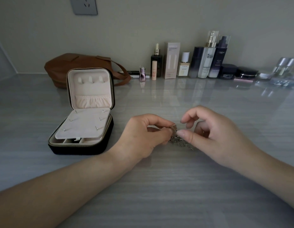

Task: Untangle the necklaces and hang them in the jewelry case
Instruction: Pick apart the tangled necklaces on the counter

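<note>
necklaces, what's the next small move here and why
Probably have the right hand pinch one loose silver strand and ease it gently away from the clump. The necklaces lie knotted together on the table between both hands. The left hand pinches the rose-gold bunch, and the jewelry case stands open with its lid hooks bare, so nothing can hang yet.

My left hand (143,135) and right hand (213,134) are both bare, and so are the wrists behind them. My left forearm (69,183) is uncovered all the way to the lower left corner, and my right forearm (266,165) is the same out to the right edge. My right thumb (181,133) has a rounded nail, trimmed short and plain in finish. A tiny glint sits by one right finger; whether it is a ring, I cannot tell.
</note>
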Motion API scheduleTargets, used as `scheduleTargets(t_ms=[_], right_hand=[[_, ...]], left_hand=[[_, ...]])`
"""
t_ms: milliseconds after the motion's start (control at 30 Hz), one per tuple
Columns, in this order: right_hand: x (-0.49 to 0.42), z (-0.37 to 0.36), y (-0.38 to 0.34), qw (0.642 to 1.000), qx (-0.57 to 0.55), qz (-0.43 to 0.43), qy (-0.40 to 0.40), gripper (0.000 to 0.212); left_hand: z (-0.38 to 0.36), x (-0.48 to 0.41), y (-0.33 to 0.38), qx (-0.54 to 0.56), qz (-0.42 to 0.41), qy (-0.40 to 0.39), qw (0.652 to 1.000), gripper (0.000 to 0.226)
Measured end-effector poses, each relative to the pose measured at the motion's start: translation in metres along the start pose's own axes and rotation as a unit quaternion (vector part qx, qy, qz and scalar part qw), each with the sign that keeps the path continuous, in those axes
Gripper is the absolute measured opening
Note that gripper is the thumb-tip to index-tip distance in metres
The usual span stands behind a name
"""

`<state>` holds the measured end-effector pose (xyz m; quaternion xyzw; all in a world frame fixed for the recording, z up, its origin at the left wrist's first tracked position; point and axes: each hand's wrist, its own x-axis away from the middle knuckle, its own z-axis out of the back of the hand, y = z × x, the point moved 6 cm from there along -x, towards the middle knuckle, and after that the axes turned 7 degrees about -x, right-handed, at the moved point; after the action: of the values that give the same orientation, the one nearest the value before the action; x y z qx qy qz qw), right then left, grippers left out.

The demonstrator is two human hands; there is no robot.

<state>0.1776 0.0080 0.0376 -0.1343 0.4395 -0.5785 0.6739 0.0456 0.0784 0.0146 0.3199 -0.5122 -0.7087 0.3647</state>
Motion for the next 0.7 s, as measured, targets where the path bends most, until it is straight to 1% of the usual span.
scheduleTargets(t_ms=[67,133,300,400,600,700], right_hand=[[0.0017,-0.0046,-0.0069,0.998,0.042,0.037,0.001,0.022],[0.0014,-0.0065,-0.0084,0.995,0.078,0.058,0.01,0.023],[-0.0017,-0.0021,-0.0063,0.992,0.097,0.077,0.014,0.009],[-0.0034,-0.0013,-0.0033,0.991,0.106,0.078,0.02,0.005],[-0.0059,0.0014,-0.0019,0.993,0.092,0.067,0.031,0.009],[-0.0055,0.0031,-0.0027,0.995,0.07,0.053,0.038,0.018]], left_hand=[[-0.001,0.0005,0.0009,-0.008,-0.01,-0.012,1.0,0.015],[-0.0018,-0.0002,0.0011,-0.018,-0.025,-0.024,0.999,0.015],[-0.004,-0.0021,-0.001,-0.045,-0.045,-0.037,0.997,0.008],[-0.0025,-0.0015,-0.0016,-0.031,-0.027,-0.031,0.999,0.006],[0.0006,-0.0026,-0.0016,-0.024,-0.006,-0.006,1.0,0.008],[0.0017,-0.0038,-0.003,-0.017,0.0,0.002,1.0,0.01]])
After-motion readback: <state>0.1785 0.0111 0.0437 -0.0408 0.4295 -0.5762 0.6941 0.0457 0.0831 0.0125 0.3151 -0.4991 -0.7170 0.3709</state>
